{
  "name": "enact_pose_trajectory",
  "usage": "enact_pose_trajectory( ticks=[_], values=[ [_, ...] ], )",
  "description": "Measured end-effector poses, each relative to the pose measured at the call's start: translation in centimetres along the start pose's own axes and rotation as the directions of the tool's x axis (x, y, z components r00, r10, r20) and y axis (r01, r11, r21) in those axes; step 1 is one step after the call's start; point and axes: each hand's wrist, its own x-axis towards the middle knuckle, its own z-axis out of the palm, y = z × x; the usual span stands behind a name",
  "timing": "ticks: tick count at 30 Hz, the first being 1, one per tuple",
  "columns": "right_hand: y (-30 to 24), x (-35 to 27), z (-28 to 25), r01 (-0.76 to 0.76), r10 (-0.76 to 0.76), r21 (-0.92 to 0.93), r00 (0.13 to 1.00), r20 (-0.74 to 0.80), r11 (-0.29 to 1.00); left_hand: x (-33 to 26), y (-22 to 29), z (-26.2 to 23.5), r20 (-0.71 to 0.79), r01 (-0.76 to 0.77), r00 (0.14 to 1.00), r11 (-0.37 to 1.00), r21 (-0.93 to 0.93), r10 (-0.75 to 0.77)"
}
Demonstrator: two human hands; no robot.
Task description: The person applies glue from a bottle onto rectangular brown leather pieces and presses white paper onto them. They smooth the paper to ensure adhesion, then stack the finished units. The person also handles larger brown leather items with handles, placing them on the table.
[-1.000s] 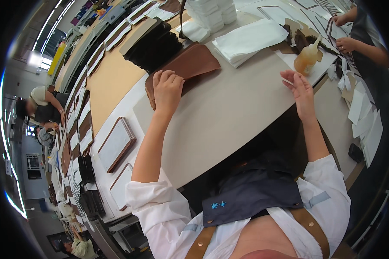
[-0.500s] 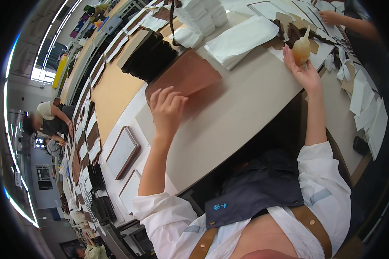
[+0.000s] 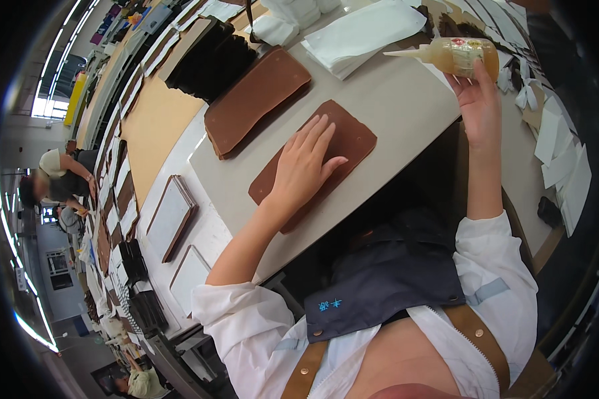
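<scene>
In mid-frame, a brown sheet [image 3: 354, 138] is touched by the left hand [image 3: 304, 163]; at upper right, a yellowish bottle [image 3: 454, 56] is held sideways by the right hand [image 3: 479, 103].

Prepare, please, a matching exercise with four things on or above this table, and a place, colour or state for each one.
Column 1
1. squeeze bottle
2. single brown panel
3. brown pile
4. sheet pile

Column 2
A. under the flat left hand
B. white in colour
C. sideways in the right hand
D. next to the black stack

Right pairs: 1-C, 2-A, 3-D, 4-B
</scene>
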Motion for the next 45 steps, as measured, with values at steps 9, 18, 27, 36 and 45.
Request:
enact_pose_trajectory(
  ticks=[9,18,27,36,45],
  values=[
    [-1.1,-1.5,-1.7,0.170,-0.172,-0.272,0.985,0.016,0.947,0.6,-0.5,2.3,0.257,-0.042,0.965,0.998,-0.043,0.052],
    [-0.5,-1.7,-1.6,0.142,-0.131,-0.267,0.990,0.058,0.953,1.5,1.7,3.0,0.065,0.019,0.998,0.992,-0.126,-0.011],
    [1.0,-2.3,1.1,0.066,-0.042,-0.278,0.995,0.090,0.958,1.7,1.7,3.7,0.099,-0.015,0.995,1.000,-0.018,0.017],
    [2.7,-3.4,2.6,0.119,-0.082,-0.476,0.992,0.098,0.871,1.7,0.6,4.2,0.035,-0.007,0.999,0.996,-0.092,0.010],
    [4.2,-4.1,3.7,0.127,-0.058,-0.481,0.986,0.155,0.868,-5.9,-3.9,-5.7,-0.025,0.253,0.967,0.967,-0.019,-0.253]
  ],
)
